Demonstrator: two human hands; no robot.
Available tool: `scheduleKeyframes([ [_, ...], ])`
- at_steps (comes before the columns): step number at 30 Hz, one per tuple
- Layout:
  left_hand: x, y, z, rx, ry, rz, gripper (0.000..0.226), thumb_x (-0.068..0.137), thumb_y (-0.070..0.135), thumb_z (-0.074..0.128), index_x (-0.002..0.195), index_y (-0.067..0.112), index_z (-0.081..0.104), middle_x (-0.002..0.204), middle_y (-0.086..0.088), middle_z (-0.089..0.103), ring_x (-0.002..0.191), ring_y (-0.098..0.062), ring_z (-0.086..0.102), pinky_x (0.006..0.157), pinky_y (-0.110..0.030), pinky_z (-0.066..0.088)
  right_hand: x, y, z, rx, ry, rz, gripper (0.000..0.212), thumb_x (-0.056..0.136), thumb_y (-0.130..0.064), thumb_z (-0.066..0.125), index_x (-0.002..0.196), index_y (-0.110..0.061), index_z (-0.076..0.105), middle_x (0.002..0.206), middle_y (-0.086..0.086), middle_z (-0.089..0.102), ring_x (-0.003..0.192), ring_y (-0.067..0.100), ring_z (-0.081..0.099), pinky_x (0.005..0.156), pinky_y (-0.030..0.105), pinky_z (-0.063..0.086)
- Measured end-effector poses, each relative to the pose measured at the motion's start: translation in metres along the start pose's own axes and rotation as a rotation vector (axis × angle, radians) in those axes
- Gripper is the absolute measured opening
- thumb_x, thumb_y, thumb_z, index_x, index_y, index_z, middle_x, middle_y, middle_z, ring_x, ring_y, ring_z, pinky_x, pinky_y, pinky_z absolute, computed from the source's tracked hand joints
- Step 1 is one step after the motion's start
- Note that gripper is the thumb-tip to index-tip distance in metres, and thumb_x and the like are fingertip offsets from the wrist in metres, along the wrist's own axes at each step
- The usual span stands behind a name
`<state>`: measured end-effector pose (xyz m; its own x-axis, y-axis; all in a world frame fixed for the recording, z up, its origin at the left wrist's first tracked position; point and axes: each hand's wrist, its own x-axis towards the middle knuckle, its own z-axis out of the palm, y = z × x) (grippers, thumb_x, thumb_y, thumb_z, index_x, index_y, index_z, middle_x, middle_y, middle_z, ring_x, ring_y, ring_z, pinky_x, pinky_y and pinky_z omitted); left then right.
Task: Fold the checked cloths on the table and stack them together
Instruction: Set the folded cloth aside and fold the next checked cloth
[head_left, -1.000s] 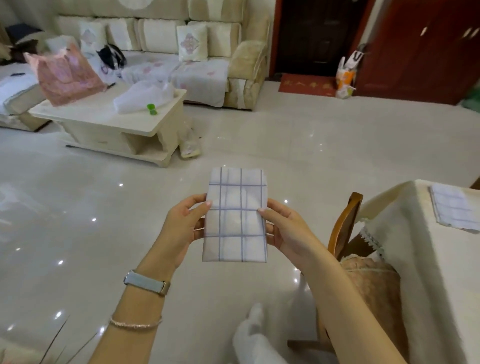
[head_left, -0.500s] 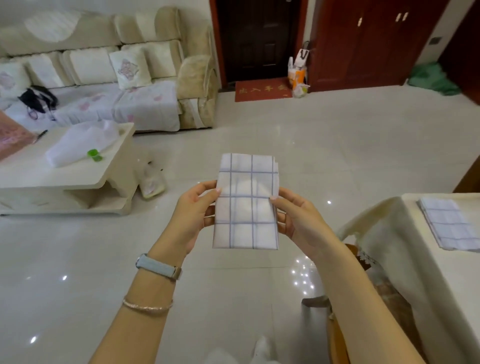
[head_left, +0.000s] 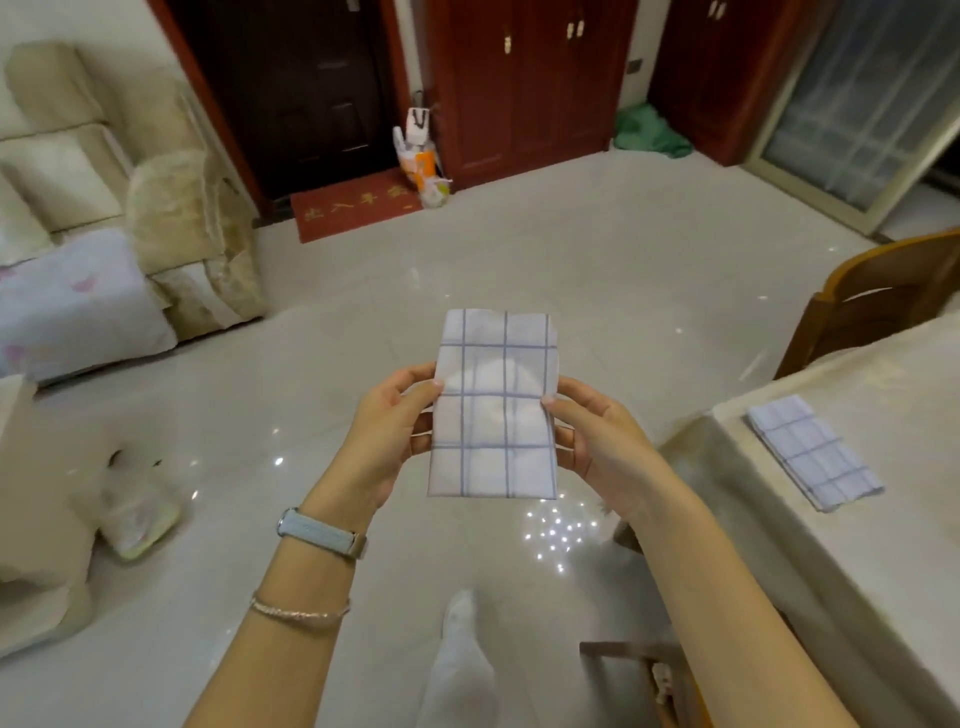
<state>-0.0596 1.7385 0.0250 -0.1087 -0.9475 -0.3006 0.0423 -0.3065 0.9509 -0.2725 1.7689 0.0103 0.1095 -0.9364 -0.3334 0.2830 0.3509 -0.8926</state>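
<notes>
Domestic living room. Landmark: red doormat, laid on glossy pale floor tiles. Directly behind the doormat a dark entrance door is seen. To its right, red-brown wooden cupboard doors are fitted; to its left, a cream upholstered sofa is placed. Far right of the doormat, a cloth-covered table and a wooden chair are set.

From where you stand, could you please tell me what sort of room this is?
Most likely a home living and dining room: a cream sofa, a cloth-covered table with a wooden chair, and a red doormat.
</notes>
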Motion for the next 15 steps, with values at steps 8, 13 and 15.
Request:
scheduleKeyframes([
  [8,0.150,0.054,0.021,0.141,-0.280,-0.028,0.020,0.099,0.019,0.051,0.112,0.021,0.066,0.101,-0.004,0.075,0.086,-0.019,0.071,0.070,-0.032,0.056,0.082,-0.048,-0.009,0.089,0.300,-0.066,0.029,0.097,-0.012,0.053,0.123,-0.019,0.064,0.118,0.009,0.071,0.103,0.033,0.067,0.091,0.044,0.054],
  [13,0.216,0.070,0.070,0.214,-0.470,-0.046,0.022,0.099,0.020,0.052,0.116,0.018,0.064,0.104,-0.009,0.074,0.089,-0.024,0.071,0.073,-0.035,0.056,0.105,-0.069,-0.038,0.161,0.485,-0.077,0.028,0.097,-0.012,0.054,0.121,-0.020,0.065,0.118,0.011,0.071,0.115,0.038,0.062,0.098,0.050,0.052],
  [15,0.239,0.071,0.096,0.239,-0.544,-0.057,0.022,0.099,0.021,0.052,0.117,0.018,0.064,0.104,-0.009,0.074,0.089,-0.024,0.071,0.073,-0.036,0.056,0.113,-0.076,-0.056,0.178,0.555,-0.097,0.028,0.097,-0.013,0.054,0.121,-0.022,0.065,0.116,0.009,0.072,0.113,0.035,0.064,0.095,0.046,0.055],
])
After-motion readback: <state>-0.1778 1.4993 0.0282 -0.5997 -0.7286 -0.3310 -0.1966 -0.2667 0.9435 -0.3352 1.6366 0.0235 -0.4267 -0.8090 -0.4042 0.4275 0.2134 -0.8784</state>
